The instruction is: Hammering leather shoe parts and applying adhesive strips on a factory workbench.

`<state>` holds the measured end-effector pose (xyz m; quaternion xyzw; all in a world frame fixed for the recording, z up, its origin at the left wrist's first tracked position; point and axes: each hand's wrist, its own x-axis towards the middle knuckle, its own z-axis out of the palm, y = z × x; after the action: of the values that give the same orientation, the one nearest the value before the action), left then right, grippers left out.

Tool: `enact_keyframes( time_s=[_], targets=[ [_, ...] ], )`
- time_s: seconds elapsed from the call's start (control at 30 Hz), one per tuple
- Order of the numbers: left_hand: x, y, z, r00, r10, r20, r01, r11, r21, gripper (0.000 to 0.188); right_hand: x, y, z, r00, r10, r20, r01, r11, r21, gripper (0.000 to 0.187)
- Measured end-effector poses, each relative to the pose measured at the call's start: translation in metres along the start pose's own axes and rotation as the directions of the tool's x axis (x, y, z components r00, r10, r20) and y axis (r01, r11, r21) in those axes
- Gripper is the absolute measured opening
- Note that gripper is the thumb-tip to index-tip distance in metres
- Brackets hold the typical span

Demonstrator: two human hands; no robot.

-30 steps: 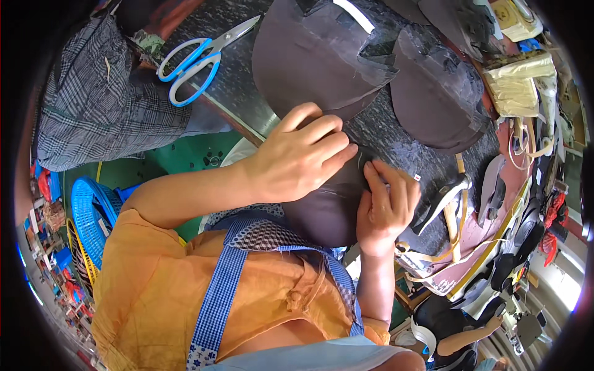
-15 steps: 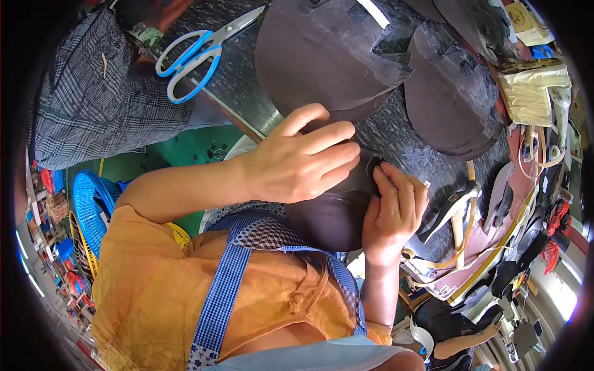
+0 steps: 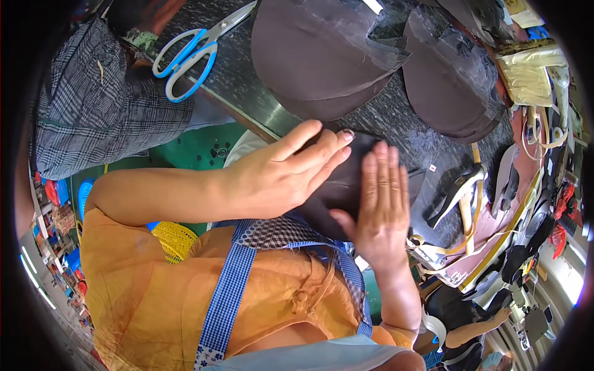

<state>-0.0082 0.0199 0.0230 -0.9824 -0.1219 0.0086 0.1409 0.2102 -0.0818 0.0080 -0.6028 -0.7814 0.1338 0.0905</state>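
A dark brown, leather-like sheet (image 3: pixel 340 185) lies at the table's near edge, under both of my hands. My left hand (image 3: pixel 297 170) reaches across from the left, its fingers curled over the sheet's far left part; its thumb is hidden beneath. My right hand (image 3: pixel 382 210) lies flat on the sheet's right side, fingers straight and close together, thumb out to the left. Beyond the hands sits a stack of large, rounded dark brown pieces (image 3: pixel 309 62). A second, smaller stack of similar pieces (image 3: pixel 442 93) is to its right.
Scissors with blue and grey handles (image 3: pixel 192 59) lie at the table's far left. On the right are a curved tool (image 3: pixel 458 198) with pale straps and a tape-wrapped block (image 3: pixel 526 74). Checked cloth (image 3: pixel 99 105) hangs at left. A co-worker's arm (image 3: pixel 479 328) shows at lower right.
My right hand has gone from bent fingers at the sheet's edge to lying flat on it. My left hand has shifted slightly left and nearer to me.
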Motion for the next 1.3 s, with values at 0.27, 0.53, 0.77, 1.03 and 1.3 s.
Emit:
enact_keyframes(
  time_s=[0.27,0.53,0.77,1.03,1.3],
  targets=[
    [-0.006,0.005,0.007,0.997,-0.077,-0.022,0.072,0.982,-0.173,0.062,-0.002,0.037,-0.033,0.941,0.091,-0.326,-0.095,0.995,0.002,0.038],
    [-0.005,0.008,0.014,0.989,-0.116,-0.09,0.089,0.96,-0.267,0.059,0.045,0.01,-0.02,0.906,0.137,-0.399,-0.101,0.989,0.112,0.032],
    [0.012,-0.011,0.017,0.967,-0.179,-0.179,0.023,0.766,-0.642,0.049,0.021,0.018,-0.029,0.957,-0.068,-0.282,0.166,0.925,0.341,0.041],
    [0.026,-0.026,0.024,0.939,-0.248,-0.238,-0.022,0.646,-0.763,0.021,0.039,0.022,-0.027,0.958,-0.125,-0.26,0.215,0.911,0.353,0.041],
    [0.029,-0.014,0.024,0.887,-0.425,-0.183,0.101,0.564,-0.82,0.077,0.059,0.046,-0.038,0.959,-0.204,-0.197,0.253,0.93,0.268,0.016]
  ],
)
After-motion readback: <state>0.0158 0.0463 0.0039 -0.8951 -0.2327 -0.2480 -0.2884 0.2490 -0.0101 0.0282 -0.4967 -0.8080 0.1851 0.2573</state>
